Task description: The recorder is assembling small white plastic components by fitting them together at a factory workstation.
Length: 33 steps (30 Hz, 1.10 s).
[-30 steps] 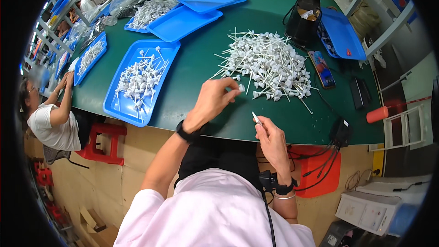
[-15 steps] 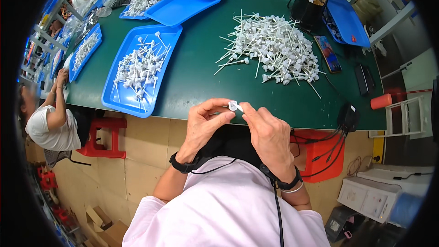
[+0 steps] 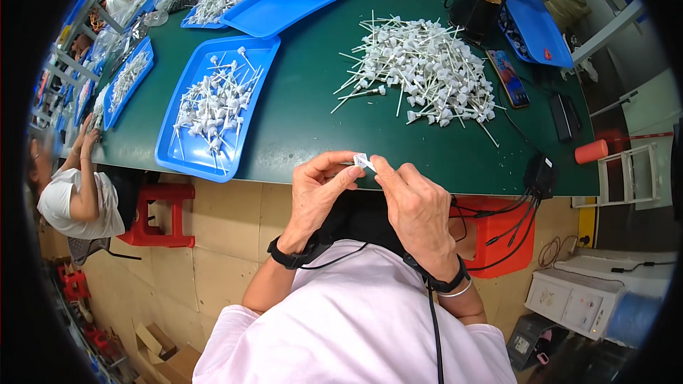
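Close to the front edge of the table, a small white plastic part (image 3: 362,161) with a wider head is pinched in my fingers. My left hand (image 3: 317,188) grips its head between thumb and forefinger. From the other side, my right hand (image 3: 418,206) closes its thumb and fingertips on the narrower end. A loose pile of white plastic parts with thin stems (image 3: 434,75) lies on the green table, ahead and to the right. More such parts (image 3: 215,105) rest in a blue tray (image 3: 166,149) to the left of my hands.
Further blue trays (image 3: 284,11) overlap at the back left. At the right are a black bag (image 3: 478,7), a phone (image 3: 508,78), a black case (image 3: 565,118) and a cable box (image 3: 541,176). Another person (image 3: 82,199) sits at the far left beside a red stool (image 3: 163,213).
The small part has been tilted between my fingers, so its round head now shows more from the side. My hands stay in nearly the same place.
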Motion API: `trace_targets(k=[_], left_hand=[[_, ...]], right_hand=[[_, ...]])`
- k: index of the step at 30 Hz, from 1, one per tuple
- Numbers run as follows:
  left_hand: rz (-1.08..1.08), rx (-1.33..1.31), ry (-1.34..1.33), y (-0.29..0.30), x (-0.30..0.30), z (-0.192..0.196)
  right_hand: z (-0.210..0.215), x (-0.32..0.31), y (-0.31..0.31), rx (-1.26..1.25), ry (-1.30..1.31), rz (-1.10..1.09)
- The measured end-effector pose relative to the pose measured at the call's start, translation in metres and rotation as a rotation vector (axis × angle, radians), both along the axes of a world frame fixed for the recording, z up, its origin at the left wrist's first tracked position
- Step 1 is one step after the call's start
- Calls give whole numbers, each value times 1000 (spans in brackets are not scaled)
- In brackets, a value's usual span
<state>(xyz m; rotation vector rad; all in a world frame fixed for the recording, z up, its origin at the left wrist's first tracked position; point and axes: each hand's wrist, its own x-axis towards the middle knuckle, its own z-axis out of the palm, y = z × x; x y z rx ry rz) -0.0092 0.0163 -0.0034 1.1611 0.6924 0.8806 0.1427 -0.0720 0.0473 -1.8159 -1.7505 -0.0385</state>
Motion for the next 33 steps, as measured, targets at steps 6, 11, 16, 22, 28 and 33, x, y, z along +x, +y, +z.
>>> trace_targets(k=[6, 11, 16, 22, 28, 33], left_hand=[[34, -2, 8, -5, 4, 2], [30, 4, 10, -7, 4, -2], [7, -15, 26, -7, 5, 0], [-1, -7, -4, -9, 5, -1], [9, -22, -9, -9, 5, -3], [8, 1, -14, -9, 5, -3]], right_hand=[[5, -3, -5, -64, -10, -31], [7, -4, -9, -126, 0, -46], [6, -3, -8, -118, 76, -34], [7, -1, -7, -104, 60, 17], [8, -1, -8, -111, 67, 29], [7, 0, -7, -120, 78, 25]])
